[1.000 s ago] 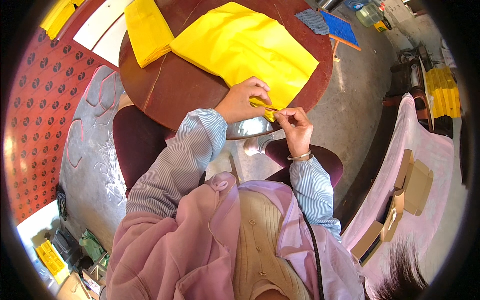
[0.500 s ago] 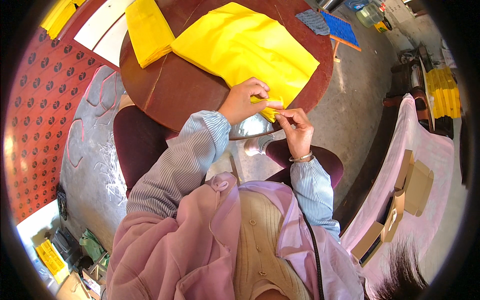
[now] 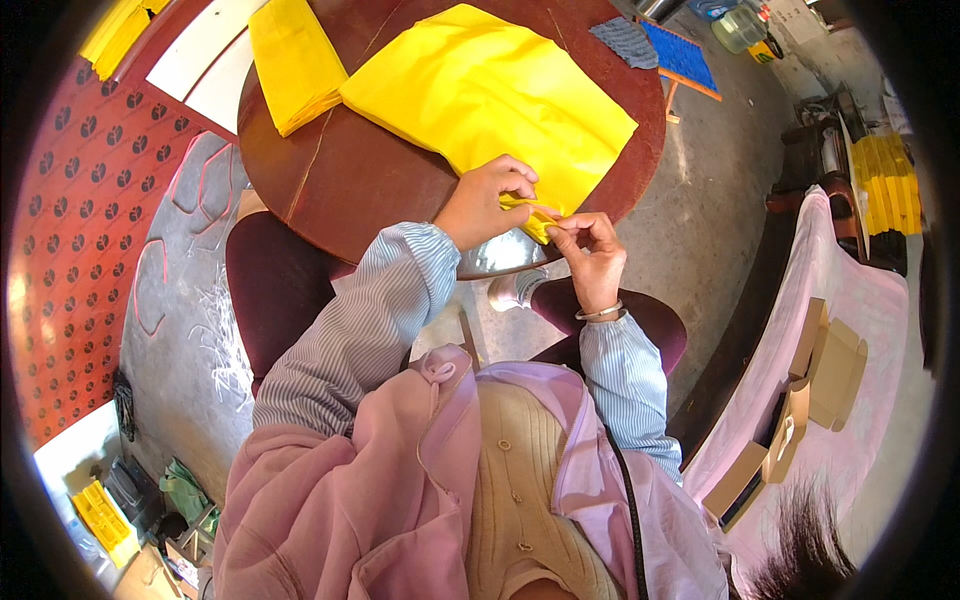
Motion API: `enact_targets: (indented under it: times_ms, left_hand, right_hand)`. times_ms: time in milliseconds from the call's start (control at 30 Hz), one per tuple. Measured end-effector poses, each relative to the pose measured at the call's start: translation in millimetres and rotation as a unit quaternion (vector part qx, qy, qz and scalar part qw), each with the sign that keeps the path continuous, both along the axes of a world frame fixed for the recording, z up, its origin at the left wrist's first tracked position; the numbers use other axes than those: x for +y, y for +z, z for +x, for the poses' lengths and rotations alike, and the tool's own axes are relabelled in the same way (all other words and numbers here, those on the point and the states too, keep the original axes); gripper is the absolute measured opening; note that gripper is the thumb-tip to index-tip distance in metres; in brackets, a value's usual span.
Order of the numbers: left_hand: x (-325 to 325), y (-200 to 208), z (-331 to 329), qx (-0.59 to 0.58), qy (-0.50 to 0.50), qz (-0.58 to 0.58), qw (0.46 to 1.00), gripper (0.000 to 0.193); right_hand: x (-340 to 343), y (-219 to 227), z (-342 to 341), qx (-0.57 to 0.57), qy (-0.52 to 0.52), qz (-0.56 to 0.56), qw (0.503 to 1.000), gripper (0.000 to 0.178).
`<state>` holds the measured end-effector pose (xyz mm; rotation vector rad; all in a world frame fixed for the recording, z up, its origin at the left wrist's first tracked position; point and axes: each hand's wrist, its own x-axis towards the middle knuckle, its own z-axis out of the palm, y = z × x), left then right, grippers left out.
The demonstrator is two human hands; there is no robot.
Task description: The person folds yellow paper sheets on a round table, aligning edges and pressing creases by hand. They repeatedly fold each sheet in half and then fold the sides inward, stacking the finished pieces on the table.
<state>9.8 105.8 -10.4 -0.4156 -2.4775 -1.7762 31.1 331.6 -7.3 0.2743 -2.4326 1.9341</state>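
Note:
A large yellow sheet of fabric or thin plastic point(image 3: 500, 90) lies spread over the round dark-red table point(image 3: 370, 190). Its near corner is bunched at the table's front edge, between my hands. My left hand point(image 3: 485, 200) pinches this gathered edge from the left, fingers curled. On the other side, my right hand point(image 3: 592, 255) grips the same corner between thumb and forefinger. The fingertips of both hands nearly meet there, and the fine detail between them is too small to make out. A folded yellow stack point(image 3: 297, 70) rests at the table's left, touching the big sheet.
A grey cloth point(image 3: 626, 44) lies at the table's far right, near a blue-topped stool point(image 3: 682, 60). To the right, opened cardboard boxes point(image 3: 780, 440) sit on a pink-covered bench point(image 3: 800, 260). White scraps point(image 3: 225, 340) litter the floor at left. More yellow bundles point(image 3: 885, 185) hang far right.
My right hand's fingers have shifted slightly up and left on the gathered corner. The left hand and the rest of the sheet stay almost the same.

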Motion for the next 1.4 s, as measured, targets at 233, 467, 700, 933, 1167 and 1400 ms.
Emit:
enact_targets:
  times_ms: [233, 467, 700, 933, 1167, 1400]
  left_hand:
    - [-1.2, -4.5, -2.8, 0.009, 0.000, 0.017, 1.000, 0.014]
    - [-2.7, -4.3, -3.7, 0.013, -0.009, 0.014, 1.000, 0.013]
    - [-4.6, -0.7, -0.1, 0.057, -0.030, 0.004, 0.998, 0.013]
    - [1.2, -5.0, -2.2, 0.010, 0.007, 0.025, 1.000, 0.015]
    - [-0.7, -5.8, -3.6, 0.010, 0.001, 0.018, 1.000, 0.015]
    - [-4.7, -0.6, -1.9, 0.004, -0.023, 0.002, 1.000, 0.016]
  right_hand:
    - [1.1, 3.1, 1.8, 0.083, 0.003, 0.060, 0.995, 0.013]
    - [-0.3, 3.6, 0.1, 0.038, -0.003, 0.039, 0.999, 0.010]
    - [1.2, -0.8, -0.7, 0.017, -0.007, 0.029, 0.999, 0.011]
    - [2.0, -0.5, -0.3, 0.002, 0.014, 0.000, 1.000, 0.019]
    - [1.0, 3.9, 0.3, 0.047, 0.014, 0.050, 0.998, 0.012]
    - [1.1, 1.0, -0.8, 0.015, 0.004, 0.034, 0.999, 0.011]
